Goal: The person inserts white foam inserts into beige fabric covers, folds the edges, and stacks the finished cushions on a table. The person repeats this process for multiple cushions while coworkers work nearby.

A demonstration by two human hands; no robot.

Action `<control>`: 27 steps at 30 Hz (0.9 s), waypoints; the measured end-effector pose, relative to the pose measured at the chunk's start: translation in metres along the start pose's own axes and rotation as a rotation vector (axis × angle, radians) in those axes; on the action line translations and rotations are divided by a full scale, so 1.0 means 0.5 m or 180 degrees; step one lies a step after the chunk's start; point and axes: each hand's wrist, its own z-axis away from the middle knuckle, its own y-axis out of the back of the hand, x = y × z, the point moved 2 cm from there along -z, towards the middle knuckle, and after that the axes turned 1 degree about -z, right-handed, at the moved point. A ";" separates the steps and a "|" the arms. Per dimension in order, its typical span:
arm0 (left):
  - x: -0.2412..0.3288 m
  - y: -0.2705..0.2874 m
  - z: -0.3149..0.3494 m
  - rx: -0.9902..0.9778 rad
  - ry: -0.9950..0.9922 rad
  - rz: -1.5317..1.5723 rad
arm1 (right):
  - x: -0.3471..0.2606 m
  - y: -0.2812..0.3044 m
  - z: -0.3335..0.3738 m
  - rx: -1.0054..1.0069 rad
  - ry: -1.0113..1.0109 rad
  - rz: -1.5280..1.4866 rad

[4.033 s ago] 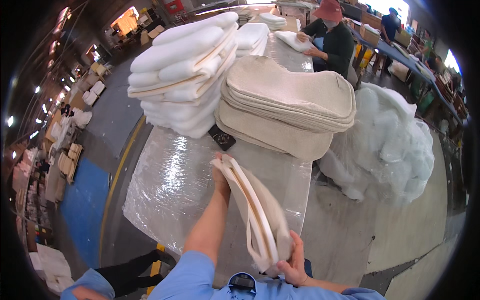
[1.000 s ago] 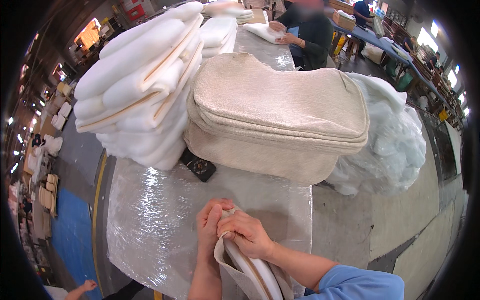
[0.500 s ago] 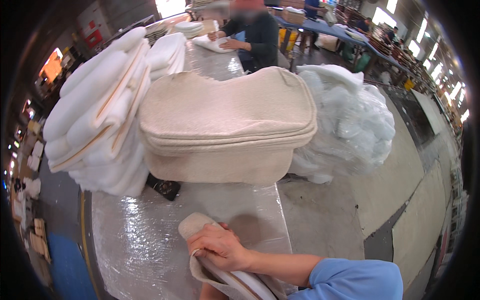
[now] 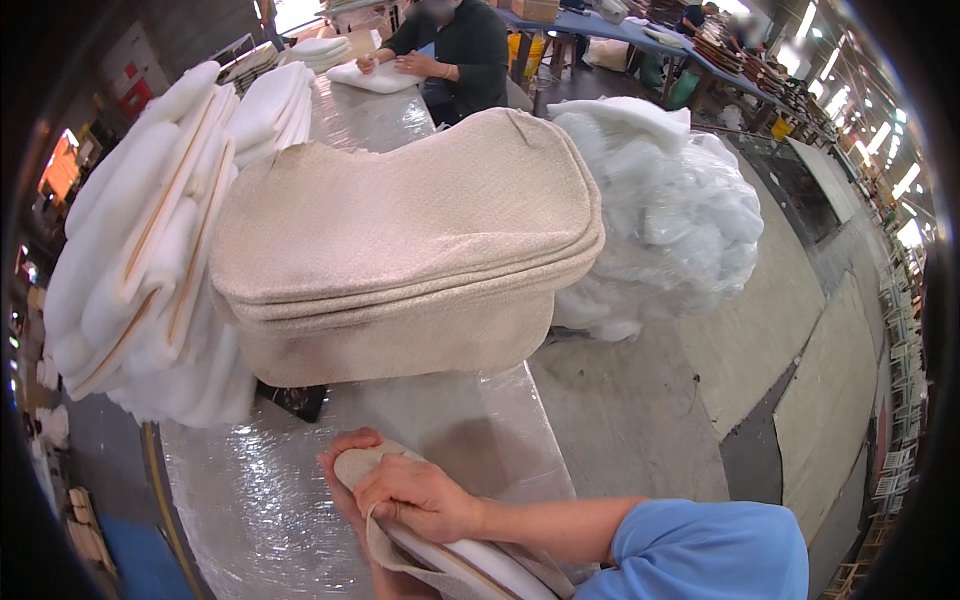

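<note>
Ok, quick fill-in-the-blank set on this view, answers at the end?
1. The person's right hand grips a beige cover with padding inside that is mainly ____ in colour.
2. The pile of white padding stands to the ____ of the stack of beige covers in the picture.
3. The plastic-wrapped white bundle sits on the stack's ____ side in the picture.
4. The sleeve on the person's right arm is ____ in colour.

Missing words: white; left; right; blue.
</note>
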 end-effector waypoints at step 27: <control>0.196 0.195 0.590 0.1710 -0.0016 -0.0670 | -0.005 0.215 0.316 0.2125 -0.1391 -0.0768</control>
